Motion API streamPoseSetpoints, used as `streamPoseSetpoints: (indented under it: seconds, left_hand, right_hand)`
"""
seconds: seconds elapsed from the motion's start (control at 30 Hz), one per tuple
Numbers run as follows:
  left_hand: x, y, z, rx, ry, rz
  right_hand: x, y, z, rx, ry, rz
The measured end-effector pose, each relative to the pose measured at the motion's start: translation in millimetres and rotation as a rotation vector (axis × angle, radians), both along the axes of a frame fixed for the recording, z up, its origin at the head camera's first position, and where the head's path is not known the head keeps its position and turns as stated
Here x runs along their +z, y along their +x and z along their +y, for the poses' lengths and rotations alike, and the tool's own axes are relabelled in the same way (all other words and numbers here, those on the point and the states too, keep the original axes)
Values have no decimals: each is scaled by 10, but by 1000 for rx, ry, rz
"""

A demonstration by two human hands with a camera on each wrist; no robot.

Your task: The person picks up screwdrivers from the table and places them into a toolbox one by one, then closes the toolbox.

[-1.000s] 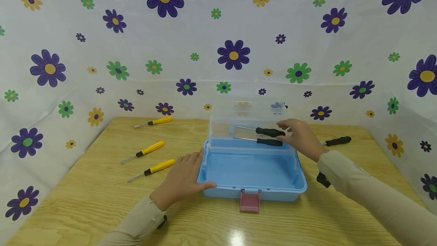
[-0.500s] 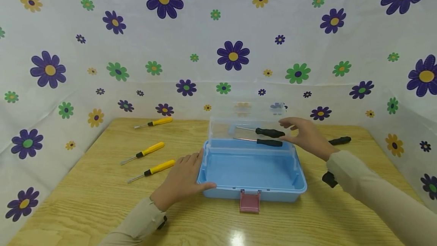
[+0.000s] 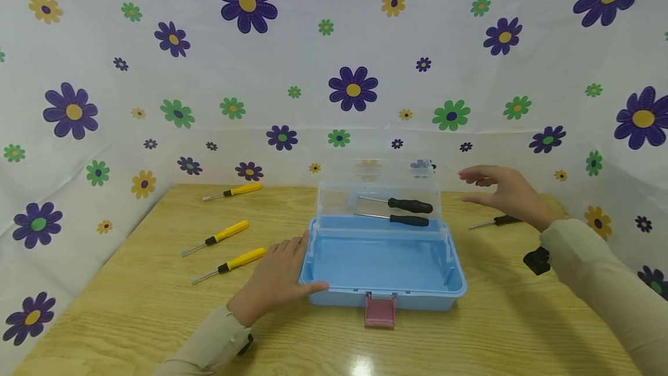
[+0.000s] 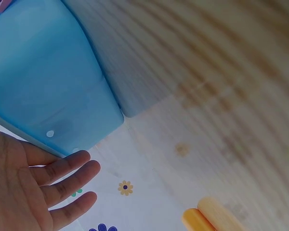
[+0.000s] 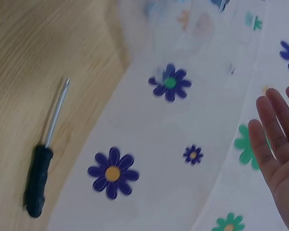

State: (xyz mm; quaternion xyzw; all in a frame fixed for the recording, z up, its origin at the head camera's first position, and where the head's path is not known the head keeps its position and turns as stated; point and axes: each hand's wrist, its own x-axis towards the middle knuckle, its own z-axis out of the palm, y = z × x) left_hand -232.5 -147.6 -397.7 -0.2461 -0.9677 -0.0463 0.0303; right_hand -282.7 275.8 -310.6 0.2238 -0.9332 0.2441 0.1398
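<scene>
A light blue toolbox (image 3: 339, 299) stands open on the table, with a translucent raised part (image 3: 334, 199) at its back. Two black-handled screwdrivers, the upper one (image 3: 410, 206) and the lower one (image 3: 409, 220), lie side by side on that part. My left hand (image 3: 276, 271) rests against the box's left side, its thumb along the front rim; the left wrist view shows the fingers extended by the blue wall (image 4: 53, 72). My right hand (image 3: 508, 193) hangs in the air right of the box, holding nothing. Below it a third black-handled screwdriver (image 5: 38, 173) lies on the table, its handle partly hidden in the head view.
Three yellow-handled screwdrivers lie on the wooden table (image 3: 130, 306) left of the box: a far one (image 3: 245, 189), a middle one (image 3: 232, 228) and a near one (image 3: 245, 260). A pink latch (image 3: 380, 313) hangs at the box's front. Flower-printed cloth (image 3: 292, 62) surrounds the table's back and sides.
My right hand has moved away from the two black-handled screwdrivers, rightward and slightly up, towards the one on the table. My left hand has stayed at the box.
</scene>
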Motion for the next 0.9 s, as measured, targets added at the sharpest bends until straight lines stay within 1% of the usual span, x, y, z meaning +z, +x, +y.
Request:
streamPoseSetpoints:
  seconds: [0.13, 0.27, 0.43, 0.53, 0.67, 0.8, 0.9]
  left_hand:
    - [0, 3, -3, 4, -2, -3]
    - [-8, 8, -8, 0, 7, 2]
    - [-4, 5, 0, -5, 12, 2]
    - [-18, -7, 7, -6, 9, -5]
    - [-15, -13, 10, -7, 18, -9]
    - [-7, -7, 6, -11, 22, -1]
    - [-14, -2, -3, -16, 23, 8]
  right_hand:
    - [-32, -39, 193, -27, -8, -35]
    - [-87, -61, 344, -66, -36, -105]
    - [-180, -126, 520, -137, -35, -185]
    - [-233, -159, 621, -165, -32, -212]
    - [-284, -197, 719, -179, -37, -241]
    - [-337, -223, 781, -193, -29, -254]
    - [-381, -248, 822, -208, -22, -283]
